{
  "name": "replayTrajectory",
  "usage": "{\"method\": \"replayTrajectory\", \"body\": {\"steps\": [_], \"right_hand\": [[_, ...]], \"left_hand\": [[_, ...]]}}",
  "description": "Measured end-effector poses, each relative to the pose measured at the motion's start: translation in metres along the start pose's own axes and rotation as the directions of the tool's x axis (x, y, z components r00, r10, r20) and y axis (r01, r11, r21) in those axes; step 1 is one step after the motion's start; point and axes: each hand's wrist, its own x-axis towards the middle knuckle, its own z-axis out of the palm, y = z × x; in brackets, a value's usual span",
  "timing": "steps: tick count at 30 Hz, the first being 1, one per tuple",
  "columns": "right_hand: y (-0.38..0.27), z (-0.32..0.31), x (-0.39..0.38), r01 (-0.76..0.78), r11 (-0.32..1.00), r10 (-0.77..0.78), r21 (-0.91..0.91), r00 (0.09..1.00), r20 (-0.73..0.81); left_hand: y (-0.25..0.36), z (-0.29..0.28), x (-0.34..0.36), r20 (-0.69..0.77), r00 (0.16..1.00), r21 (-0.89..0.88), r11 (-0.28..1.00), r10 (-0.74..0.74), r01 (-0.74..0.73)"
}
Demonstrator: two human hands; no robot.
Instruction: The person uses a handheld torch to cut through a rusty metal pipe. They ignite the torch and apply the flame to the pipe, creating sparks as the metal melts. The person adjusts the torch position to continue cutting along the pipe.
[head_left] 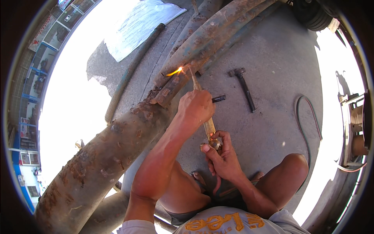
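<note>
A brass gas torch runs up between my knees, its thin nozzle angled at a rusty pipe. An orange-yellow flame with a bright spot burns on the pipe beside the nozzle tip. My left hand wraps round the torch's upper body. Out of that fist sticks a short black cylindrical piece; its other end is hidden. Lower down, my right hand grips the valve end, thumb and fingers at a knurled brass knob. A reddish hose hangs below it.
A thick rusty pipe crosses the left side. Past it lie a thinner pipe and a white sack. On the concrete to the right are a hammer and a looped dark hose. Black tyre-like rings stand at the far right.
</note>
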Motion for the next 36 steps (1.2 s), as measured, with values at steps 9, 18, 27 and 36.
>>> {"method": "replayTrajectory", "body": {"steps": [9,18,27,36], "right_hand": [[0.0042,-0.0008,0.0016,0.001,0.998,0.000,-0.066,1.000,0.011],[0.0025,-0.0006,0.0012,0.012,0.998,-0.011,-0.062,1.000,0.022],[0.0025,-0.0010,0.0022,0.014,0.997,-0.012,-0.074,1.000,0.022],[0.0035,0.0007,0.0040,0.009,0.998,-0.008,-0.057,1.000,0.025]], "left_hand": [[-0.0002,-0.0011,-0.0014,0.006,1.000,-0.003,1.000,-0.003,0.003],[0.0054,-0.0075,-0.0040,0.041,0.998,0.000,0.999,-0.042,0.042],[0.0055,-0.0088,-0.0033,0.053,0.998,0.018,0.999,-0.038,0.037],[0.0034,-0.0069,-0.0034,0.029,0.999,0.017,1.000,-0.024,0.023]]}}
